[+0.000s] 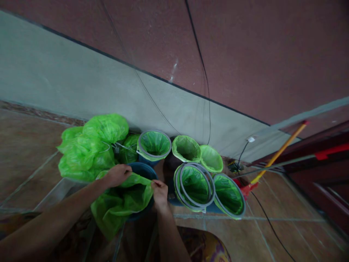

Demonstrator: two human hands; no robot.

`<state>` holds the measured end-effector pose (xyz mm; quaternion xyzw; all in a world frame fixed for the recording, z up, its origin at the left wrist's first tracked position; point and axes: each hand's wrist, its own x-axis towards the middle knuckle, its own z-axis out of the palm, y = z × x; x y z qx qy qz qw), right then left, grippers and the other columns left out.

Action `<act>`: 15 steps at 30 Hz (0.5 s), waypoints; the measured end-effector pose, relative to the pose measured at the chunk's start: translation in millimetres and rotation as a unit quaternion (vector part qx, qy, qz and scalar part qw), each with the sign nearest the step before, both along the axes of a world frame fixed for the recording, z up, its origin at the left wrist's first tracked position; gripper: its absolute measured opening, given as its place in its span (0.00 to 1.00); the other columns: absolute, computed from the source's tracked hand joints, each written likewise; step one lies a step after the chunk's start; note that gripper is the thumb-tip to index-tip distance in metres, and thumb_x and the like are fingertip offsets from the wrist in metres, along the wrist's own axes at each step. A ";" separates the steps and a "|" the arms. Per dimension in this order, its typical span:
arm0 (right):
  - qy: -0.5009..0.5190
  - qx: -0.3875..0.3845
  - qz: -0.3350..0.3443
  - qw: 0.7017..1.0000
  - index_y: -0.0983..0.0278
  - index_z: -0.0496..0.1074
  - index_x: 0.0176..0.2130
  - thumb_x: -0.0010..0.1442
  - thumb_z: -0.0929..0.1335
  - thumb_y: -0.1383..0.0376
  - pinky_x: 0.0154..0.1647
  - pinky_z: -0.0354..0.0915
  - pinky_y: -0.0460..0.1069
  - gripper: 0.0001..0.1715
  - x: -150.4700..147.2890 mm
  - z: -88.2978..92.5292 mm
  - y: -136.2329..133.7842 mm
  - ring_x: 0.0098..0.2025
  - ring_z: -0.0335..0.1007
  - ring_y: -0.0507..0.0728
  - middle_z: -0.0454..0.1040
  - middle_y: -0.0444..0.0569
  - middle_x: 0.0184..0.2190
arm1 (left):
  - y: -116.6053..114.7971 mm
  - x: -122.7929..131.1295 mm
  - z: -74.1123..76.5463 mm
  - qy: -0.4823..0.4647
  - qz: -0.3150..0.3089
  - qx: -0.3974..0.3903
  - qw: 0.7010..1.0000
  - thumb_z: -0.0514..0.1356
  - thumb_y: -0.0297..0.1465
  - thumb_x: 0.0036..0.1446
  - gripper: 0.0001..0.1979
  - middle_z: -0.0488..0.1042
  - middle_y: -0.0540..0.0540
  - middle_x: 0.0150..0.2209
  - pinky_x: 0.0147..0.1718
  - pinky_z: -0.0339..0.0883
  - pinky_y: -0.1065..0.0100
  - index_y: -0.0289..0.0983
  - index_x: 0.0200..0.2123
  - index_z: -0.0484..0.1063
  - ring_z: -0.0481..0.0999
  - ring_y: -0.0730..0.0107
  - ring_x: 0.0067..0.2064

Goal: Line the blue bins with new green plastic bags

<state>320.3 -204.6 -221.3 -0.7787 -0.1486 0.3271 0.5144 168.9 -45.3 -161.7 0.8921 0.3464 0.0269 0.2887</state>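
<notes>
A green trash bag (124,200) is stretched between my two hands, its mouth pulled wide. My left hand (119,175) pinches the rim at the upper left, and my right hand (160,193) pinches it at the right. Under and behind the bag stands a blue trash can (143,169), partly covered by it. Part of the bag droops toward me outside the can. To the right, a loose grey ring (211,189) lies on top of a lined trash can (178,178).
Several lined trash cans (155,143) stand along the wall. Heaped green bags (89,149) lie at the left beside a clear plastic bin (60,191). At the right are a red dustpan (247,189) with a yellow handle (278,154) and a black cable (272,229) across the tiles.
</notes>
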 end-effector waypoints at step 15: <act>-0.191 -0.093 0.139 0.967 0.60 0.80 0.28 0.56 0.69 0.58 0.37 0.69 0.48 0.11 68.9 -22.1 67.7 0.32 0.76 0.55 0.82 0.47 0.30 | 55.2 7.4 -48.3 0.049 0.131 -0.022 0.990 0.53 0.34 0.58 0.15 0.81 0.42 0.31 0.32 0.64 0.67 0.38 0.30 0.78 0.78 0.61 0.33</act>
